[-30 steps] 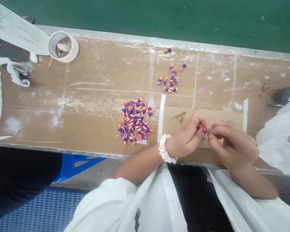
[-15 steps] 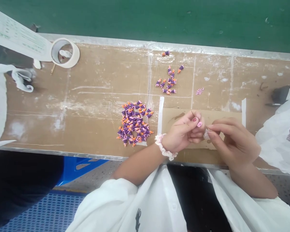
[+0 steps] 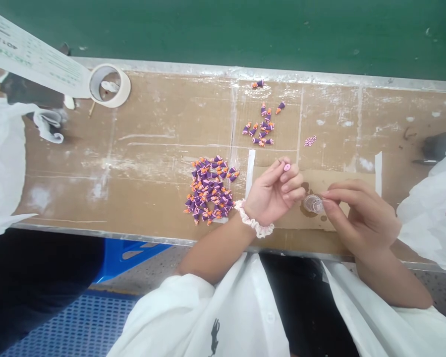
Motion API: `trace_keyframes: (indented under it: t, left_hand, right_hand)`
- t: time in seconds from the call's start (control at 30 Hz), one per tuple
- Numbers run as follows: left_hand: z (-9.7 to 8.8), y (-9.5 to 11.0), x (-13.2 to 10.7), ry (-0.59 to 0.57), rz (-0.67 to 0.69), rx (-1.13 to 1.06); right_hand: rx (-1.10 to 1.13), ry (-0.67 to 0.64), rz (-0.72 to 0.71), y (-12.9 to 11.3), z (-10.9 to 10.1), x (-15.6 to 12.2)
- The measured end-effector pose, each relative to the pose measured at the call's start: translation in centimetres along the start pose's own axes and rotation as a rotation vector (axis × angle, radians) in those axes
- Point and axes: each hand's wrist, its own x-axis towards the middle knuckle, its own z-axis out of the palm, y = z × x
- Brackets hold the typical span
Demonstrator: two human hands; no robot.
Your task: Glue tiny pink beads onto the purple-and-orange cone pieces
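My left hand (image 3: pixel 273 193) rests over a taped cardboard patch (image 3: pixel 342 179) with its fingers curled, and a tiny pink round piece (image 3: pixel 287 167) sits at its fingertips. My right hand (image 3: pixel 357 215) pinches a small clear round cup (image 3: pixel 312 203) between thumb and forefinger, just right of the left hand. A dark stain shows on the cardboard beside the cup. A pile of small purple and orange pieces (image 3: pixel 210 191) lies left of my left wrist, which wears a white frilly band.
A smaller group of purple pieces (image 3: pixel 262 129) and a tiny pink cluster (image 3: pixel 310 141) lie further back. A tape roll (image 3: pixel 109 85) and printed sheet (image 3: pixel 29 54) sit at the back left. White plastic bags lie at the left (image 3: pixel 3 163) and right (image 3: pixel 431 208).
My hands were pinched together on something small; the left has now drawn back to the left with a pink piece, and the clear cup shows in the right hand's fingers.
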Motion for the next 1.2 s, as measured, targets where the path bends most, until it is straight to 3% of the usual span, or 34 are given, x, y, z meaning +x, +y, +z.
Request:
trace_keyframes:
  t: [0.13, 0.27, 0.4, 0.43, 0.5, 0.53, 0.6, 0.67, 0.73, 0.8, 1.07, 1.2]
  left_hand:
    - [-0.1, 0.4, 0.6, 0.109, 0.158, 0.131]
    - [-0.7, 1.2, 1.2, 0.158, 0.373, 0.557]
    - [-1.3, 2.4, 0.9, 0.126, 0.588, 1.2]
    - [-1.3, 2.9, 0.5, 0.166, 0.639, 1.426]
    - [-1.0, 4.0, -0.5, 0.379, 0.688, 1.9]
    - [-0.7, 4.5, -1.2, 0.532, 0.651, 2.105]
    - [-0.2, 5.6, -2.5, 0.814, 0.433, 2.375]
    - [0.1, 6.3, -3.6, 0.921, 0.161, 2.489]
    - [0.2, 6.6, -4.2, 0.914, -0.03, 2.533]
    - [0.1, 6.4, -4.2, 0.914, -0.099, 2.56]
    - [0.5, 4.8, -3.1, 0.957, -0.071, 2.593]
    - [0.7, 4.8, -3.2, 0.944, -0.079, 2.59]
  right_hand:
    - [-0.016, -0.004, 0.005, 0.0, 0.1, 0.1]
    - [-0.01, 0.006, -0.008, 0.0, 0.1, 0.1]
    - [0.0, 0.015, -0.006, 0.1, 0.0, 0.0]
    - [0.004, 0.021, -0.007, 0.1, 0.0, 0.0]
    - [0.0, 0.033, -0.006, 0.3, 0.1, 0.0]
    - [-0.009, 0.035, -0.002, 0.5, 0.2, 0.0]
    - [-0.029, 0.028, 0.011, 0.7, 0.3, 0.0]
    - [-0.037, 0.021, 0.024, 0.9, 0.5, 0.0]
    - [-0.033, 0.019, 0.037, 1.2, 0.6, 0.0]
    - [-0.029, 0.017, 0.058, 1.4, 0.7, 0.0]
    - [-0.075, 0.07, 0.147, 2.2, 0.8, 0.3]
    - [-0.219, -0.032, 0.168, 2.9, 0.9, 1.5]
